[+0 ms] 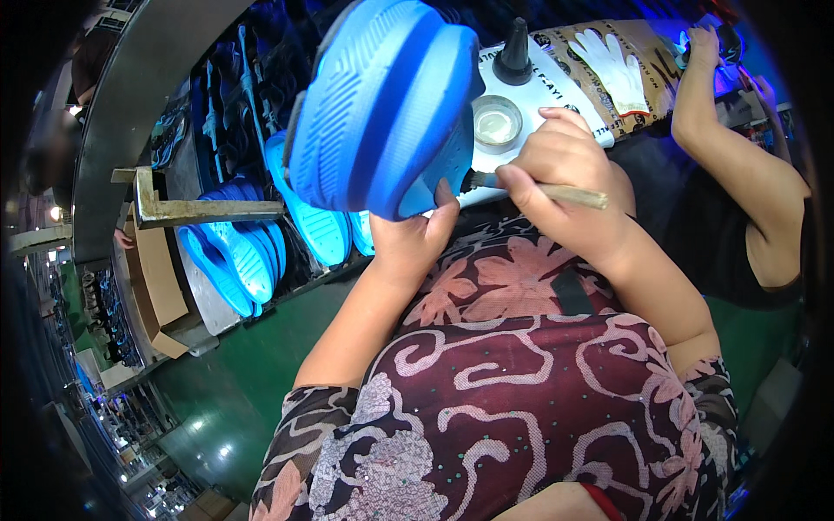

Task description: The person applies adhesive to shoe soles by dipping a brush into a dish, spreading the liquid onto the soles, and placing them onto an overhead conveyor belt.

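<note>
Left hand [408, 239] gripping blue shoe sole [387, 104], right hand [565, 174] pinching brush [556, 193], bristles hidden behind sole

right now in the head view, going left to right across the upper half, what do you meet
metal bracket → row of blue soles on the conveyor → blue shoe held up by the left hand → small round dish → right hand holding a brush → white glove → another person's arm

head view | worn on head | looks steeply down, close | fisheye, edges bend
</note>
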`<state>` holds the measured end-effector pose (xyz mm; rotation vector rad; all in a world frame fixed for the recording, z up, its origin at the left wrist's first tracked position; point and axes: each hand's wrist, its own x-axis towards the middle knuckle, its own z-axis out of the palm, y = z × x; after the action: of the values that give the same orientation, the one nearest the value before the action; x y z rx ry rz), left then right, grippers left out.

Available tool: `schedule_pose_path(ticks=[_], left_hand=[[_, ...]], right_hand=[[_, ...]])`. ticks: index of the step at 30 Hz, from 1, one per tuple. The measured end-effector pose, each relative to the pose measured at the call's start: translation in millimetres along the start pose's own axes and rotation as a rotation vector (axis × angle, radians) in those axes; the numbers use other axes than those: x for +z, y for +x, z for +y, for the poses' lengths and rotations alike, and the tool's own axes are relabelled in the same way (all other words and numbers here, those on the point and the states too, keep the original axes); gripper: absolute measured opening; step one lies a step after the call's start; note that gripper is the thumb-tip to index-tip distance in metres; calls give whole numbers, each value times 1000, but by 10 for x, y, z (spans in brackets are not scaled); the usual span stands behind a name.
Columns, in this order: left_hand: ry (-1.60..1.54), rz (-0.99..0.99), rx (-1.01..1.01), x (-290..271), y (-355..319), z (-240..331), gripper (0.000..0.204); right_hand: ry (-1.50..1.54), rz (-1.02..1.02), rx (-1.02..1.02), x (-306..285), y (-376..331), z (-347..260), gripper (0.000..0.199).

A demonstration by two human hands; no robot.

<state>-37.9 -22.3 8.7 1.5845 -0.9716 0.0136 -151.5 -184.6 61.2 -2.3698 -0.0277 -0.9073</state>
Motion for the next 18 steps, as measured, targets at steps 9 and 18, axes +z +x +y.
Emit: schedule_pose_path(ticks=[9, 18], left_hand=[[9, 20, 101, 8, 13, -57, 33], [66, 78, 75, 37, -40, -147, 37]], right_hand=[[5, -42, -22, 74, 0, -60, 17], [26, -67, 23, 77, -11, -11, 16]])
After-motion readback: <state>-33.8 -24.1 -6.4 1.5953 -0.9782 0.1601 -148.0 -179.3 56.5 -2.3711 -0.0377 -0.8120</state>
